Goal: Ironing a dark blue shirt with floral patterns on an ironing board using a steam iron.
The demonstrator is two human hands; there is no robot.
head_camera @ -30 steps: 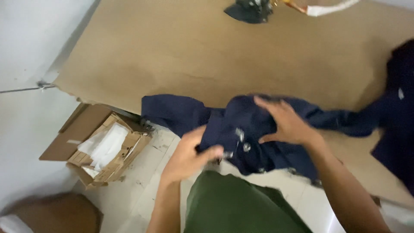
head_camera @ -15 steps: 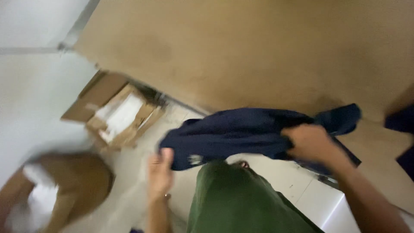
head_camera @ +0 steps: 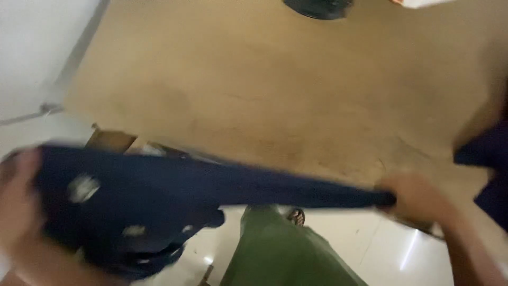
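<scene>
A dark navy garment (head_camera: 174,193) is stretched out between my two hands, off the brown tabletop (head_camera: 275,95) and in front of my green trousers (head_camera: 280,254). My left hand (head_camera: 18,206) grips its wide end at the left edge of the view, where small pale patches show on the cloth. My right hand (head_camera: 415,198) pinches the narrow end at the right, just over the table's near edge. The picture is blurred by motion, so the fingers are hard to make out.
More navy cloth (head_camera: 489,169) lies on the table at the right edge. A dark object (head_camera: 317,6) sits at the table's far side. A cardboard box (head_camera: 108,140) peeks out below the table's near left edge. Pale floor tiles (head_camera: 370,238) lie under my legs.
The garment left the table and was pulled out long between my hands. My left hand took hold of its left end and swung out to the left; the view shifted back up over the table.
</scene>
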